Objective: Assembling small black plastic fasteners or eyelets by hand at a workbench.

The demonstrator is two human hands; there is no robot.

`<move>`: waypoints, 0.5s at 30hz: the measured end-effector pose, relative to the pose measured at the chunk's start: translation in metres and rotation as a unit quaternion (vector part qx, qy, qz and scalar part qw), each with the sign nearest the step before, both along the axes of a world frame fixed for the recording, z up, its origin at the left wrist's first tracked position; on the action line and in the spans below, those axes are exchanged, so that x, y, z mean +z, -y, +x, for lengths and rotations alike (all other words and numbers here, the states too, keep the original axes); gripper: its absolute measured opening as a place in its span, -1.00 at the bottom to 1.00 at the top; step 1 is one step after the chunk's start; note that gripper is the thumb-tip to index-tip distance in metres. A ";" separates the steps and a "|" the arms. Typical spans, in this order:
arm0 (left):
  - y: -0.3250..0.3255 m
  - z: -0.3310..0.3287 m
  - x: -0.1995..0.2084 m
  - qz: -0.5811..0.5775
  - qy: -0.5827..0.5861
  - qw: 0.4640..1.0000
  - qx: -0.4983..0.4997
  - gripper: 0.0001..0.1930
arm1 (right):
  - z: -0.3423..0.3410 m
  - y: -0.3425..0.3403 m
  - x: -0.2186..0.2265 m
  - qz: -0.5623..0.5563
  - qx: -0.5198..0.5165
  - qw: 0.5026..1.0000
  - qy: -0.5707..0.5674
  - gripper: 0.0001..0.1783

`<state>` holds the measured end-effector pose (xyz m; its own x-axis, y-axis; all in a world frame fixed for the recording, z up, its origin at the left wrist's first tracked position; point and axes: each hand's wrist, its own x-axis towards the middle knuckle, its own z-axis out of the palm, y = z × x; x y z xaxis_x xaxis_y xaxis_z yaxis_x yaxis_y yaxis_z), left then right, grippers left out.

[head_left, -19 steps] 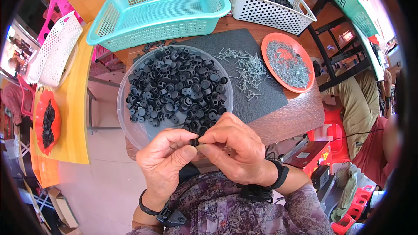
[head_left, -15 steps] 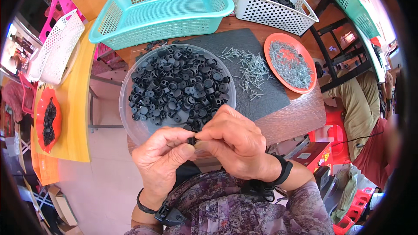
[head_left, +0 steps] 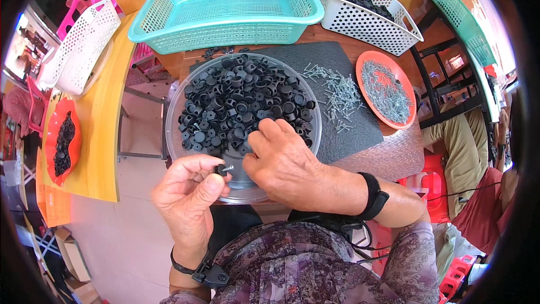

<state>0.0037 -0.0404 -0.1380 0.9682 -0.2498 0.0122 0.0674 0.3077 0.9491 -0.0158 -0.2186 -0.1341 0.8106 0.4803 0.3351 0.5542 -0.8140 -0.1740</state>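
Between thumb and fingers, my left hand (head_left: pixel 190 197) pinches a small round black plastic part (head_left: pixel 220 170), with a silver screw (head_left: pixel 228 168) sticking out of it toward the right. My right hand (head_left: pixel 289 160) is over the near right part of a clear round basin (head_left: pixel 173 135), apart from the left. Its fingers are curled, and whatever they hold, if anything, is hidden. Heaped in the basin are many black plastic parts (head_left: pixel 242 98) of the same kind. Loose screws (head_left: pixel 339 97) lie on a dark mat (head_left: pixel 360 132) to the basin's right.
An orange plate (head_left: pixel 413 98) of screws is at the right. Behind the basin stand a turquoise basket (head_left: pixel 225 32) and a white basket (head_left: pixel 368 32) with black pieces. A red dish (head_left: pixel 73 126) of black pieces lies on the yellow table (head_left: pixel 104 152) at left. A person (head_left: pixel 461 157) sits at right.
My hands have parted. The left keeps the black part, now showing its screw, and has moved slightly left; the right has let go of it and moved up over the basin.
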 end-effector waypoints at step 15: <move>0.002 -0.004 -0.001 -0.027 -0.024 0.999 -0.019 -0.73 | -0.004 0.005 -0.002 0.277 -0.051 0.959 -0.024 -0.82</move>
<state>-0.0004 -0.0427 -0.1388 0.9578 -0.2868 -0.0197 0.1255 0.3554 0.9263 -0.0201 -0.2238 -0.1365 0.8649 0.1572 0.4767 0.4573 -0.6382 -0.6193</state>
